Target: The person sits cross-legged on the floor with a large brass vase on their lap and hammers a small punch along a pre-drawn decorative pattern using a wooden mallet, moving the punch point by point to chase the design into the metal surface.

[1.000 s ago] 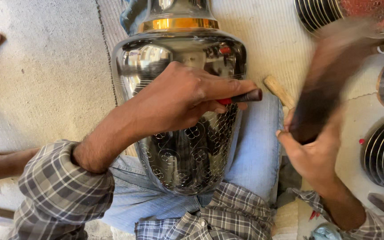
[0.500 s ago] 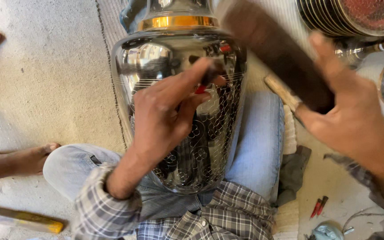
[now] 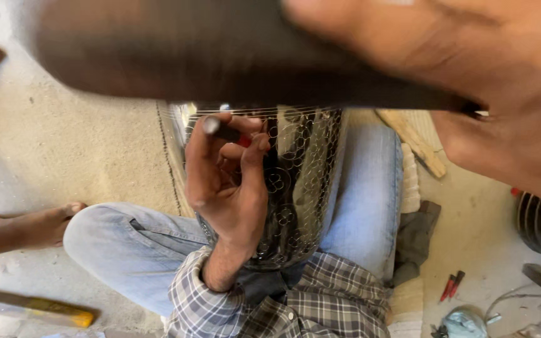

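- While the steel pot (image 3: pixel 295 188) lies in our lap between the jeans-clad knees, its visible wall already carries a stamped pattern of small rings, so much of this face looks done.
- Our left hand (image 3: pixel 226 181) pinches a thin punch (image 3: pixel 223 130) between thumb and fingertips, tip just off the metal.
- Our right hand (image 3: pixel 471 75) is closed round a dark wooden mallet (image 3: pixel 220 56), raised close to the camera and blurred.
- Upper part of the pot is hidden behind the mallet; we cannot tell how much stays plain.
- Judgement — decoration is under way, not finished.
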The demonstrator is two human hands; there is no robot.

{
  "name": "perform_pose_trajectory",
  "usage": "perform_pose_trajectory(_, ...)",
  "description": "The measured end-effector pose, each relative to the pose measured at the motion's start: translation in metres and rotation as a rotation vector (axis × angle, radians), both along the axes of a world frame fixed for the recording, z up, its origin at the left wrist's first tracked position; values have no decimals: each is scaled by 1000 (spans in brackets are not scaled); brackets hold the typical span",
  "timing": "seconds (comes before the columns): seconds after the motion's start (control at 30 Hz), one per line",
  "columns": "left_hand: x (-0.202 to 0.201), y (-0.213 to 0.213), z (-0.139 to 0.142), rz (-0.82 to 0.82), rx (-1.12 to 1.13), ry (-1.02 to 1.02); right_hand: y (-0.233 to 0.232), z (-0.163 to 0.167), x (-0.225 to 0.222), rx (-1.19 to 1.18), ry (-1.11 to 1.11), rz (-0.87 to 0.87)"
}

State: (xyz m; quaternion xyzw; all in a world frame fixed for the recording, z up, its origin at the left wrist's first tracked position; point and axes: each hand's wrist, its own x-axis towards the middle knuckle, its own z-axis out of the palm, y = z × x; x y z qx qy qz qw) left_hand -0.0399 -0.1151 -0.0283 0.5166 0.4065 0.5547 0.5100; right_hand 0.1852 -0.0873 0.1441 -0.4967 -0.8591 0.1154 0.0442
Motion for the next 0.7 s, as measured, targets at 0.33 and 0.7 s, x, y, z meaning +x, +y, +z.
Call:
perform_pose_trajectory(0.33,0,8,-9,-19,51,-93,-7,1,8,-15,-285,5)
perform_pose_trajectory(0.7,-11,36,3,-308,166,164,-54,-24,12,-203,286,-792)
